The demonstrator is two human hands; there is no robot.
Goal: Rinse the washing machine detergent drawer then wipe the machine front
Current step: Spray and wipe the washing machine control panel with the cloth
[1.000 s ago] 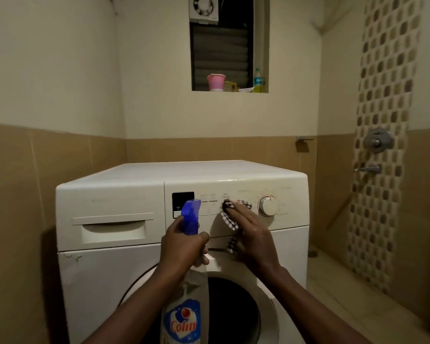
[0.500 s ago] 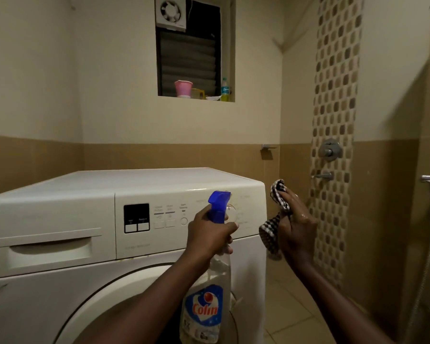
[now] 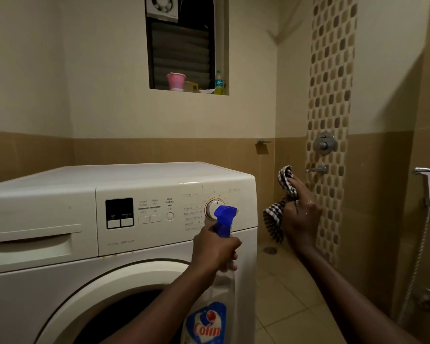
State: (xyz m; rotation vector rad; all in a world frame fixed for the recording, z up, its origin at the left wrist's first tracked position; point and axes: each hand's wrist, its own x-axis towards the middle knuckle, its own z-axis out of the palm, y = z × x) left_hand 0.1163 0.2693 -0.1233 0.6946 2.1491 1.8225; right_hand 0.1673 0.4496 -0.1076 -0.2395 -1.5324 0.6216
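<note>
One cloth [image 3: 274, 219], right hand [image 3: 301, 216]; bottle [image 3: 219, 294], left hand [image 3: 214, 252]

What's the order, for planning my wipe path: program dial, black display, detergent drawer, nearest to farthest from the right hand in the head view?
1. program dial, panel's right end, just left of the right hand.
2. black display, mid-panel.
3. detergent drawer, far left.

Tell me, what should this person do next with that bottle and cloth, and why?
Probably squeeze the trigger. The left hand grips the spray bottle with its blue head right in front of the dial on the washing machine, while the right hand holds the checked cloth off to the right, clear of the machine. That looks set for a spray first, then a wipe.
</note>
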